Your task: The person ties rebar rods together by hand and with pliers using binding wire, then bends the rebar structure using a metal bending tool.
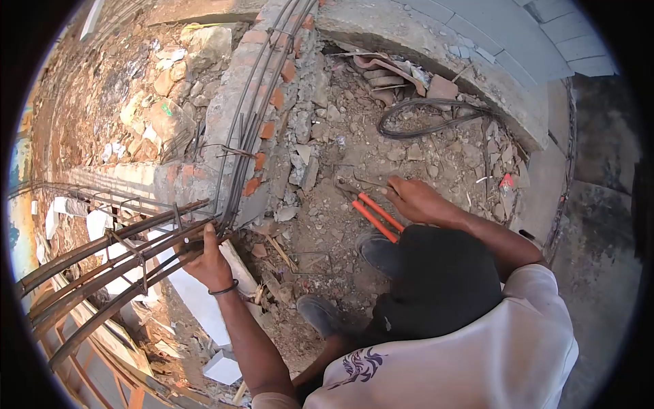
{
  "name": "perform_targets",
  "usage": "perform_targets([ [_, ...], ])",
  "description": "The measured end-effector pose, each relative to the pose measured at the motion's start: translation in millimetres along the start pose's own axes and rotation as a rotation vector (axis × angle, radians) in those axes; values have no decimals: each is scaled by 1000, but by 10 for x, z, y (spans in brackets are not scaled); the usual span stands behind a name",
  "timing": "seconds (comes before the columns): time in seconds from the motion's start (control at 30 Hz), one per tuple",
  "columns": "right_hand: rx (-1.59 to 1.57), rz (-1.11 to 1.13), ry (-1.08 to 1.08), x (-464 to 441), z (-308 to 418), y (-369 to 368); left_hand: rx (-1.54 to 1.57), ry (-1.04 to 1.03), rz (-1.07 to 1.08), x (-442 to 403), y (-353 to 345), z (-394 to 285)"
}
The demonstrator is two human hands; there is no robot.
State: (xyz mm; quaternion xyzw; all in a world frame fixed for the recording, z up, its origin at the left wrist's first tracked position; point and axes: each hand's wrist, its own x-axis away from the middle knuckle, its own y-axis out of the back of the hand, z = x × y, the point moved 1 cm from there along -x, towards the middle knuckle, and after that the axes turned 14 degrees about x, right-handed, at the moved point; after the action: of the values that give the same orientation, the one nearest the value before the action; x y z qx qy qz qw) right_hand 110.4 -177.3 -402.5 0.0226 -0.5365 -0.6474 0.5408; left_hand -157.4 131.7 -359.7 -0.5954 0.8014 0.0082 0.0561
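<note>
My left hand [206,264], a dark band at its wrist, is closed around steel rebar [129,255] at the end of a tied rebar cage on the left. My right hand [417,202] is held in front of my knee. Its fingertips are pinched on a short thin piece of wire [368,182]. Pincers with orange handles [376,218] lie right beside that hand, jaws pointing up and left; whether the hidden fingers also touch them I cannot tell. Long rebar rods [255,102] run up from the cage corner along the brick-and-concrete footing.
A coil of dark wire [436,117] lies on the rubble ahead. Broken tiles [392,71] and stones are by the concrete ledge [436,48]. My boots [320,315] stand on loose earth. White boards [197,300] and wooden pieces lie below the cage.
</note>
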Motion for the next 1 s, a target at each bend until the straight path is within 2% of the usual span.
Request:
perform_targets([
  [0.07, -23, 70, -91, 219, -243, -485, -67, -10, 15, -15, 30, 26],
  [0.2, -104, 134, -116, 509, -400, -796, -105, 40, -11, -16, 36, 76],
  [0.27, -189, -63, 225, 599, -507, -861, -122, -36, -19, -21, 44, 85],
  [0.4, -48, -171, -195, 513, -614, -431, -36, 9, 1, -15, 22, 45],
  [0.47, 146, -101, -213, 397, -930, -684, -58, -23, -54, -11, 17, 71],
  [0.5, 219, -17, -185, 353, -1018, -739, -60, -32, -15, -24, 40, 67],
  [0.57, 301, 19, -282, 241, -1040, -822, -56, 17, -78, 11, 23, 35],
  [0.6, 324, -24, -296, 217, -1120, -964, 21, 40, -68, 33, 1, 4],
  [0.67, 342, -121, -335, 192, -1302, -1211, -16, 22, -65, 88, 4, -6],
  [0.77, 289, -202, -361, 226, -1418, -1325, -81, 22, -41, 163, 66, 20],
  [0.83, 264, -230, -367, 278, -1453, -1306, 1, 49, -46, 237, 56, 14],
  [1.0, 195, -306, -369, 356, -1553, -1262, -148, -101, -114, 384, -40, 95],
])
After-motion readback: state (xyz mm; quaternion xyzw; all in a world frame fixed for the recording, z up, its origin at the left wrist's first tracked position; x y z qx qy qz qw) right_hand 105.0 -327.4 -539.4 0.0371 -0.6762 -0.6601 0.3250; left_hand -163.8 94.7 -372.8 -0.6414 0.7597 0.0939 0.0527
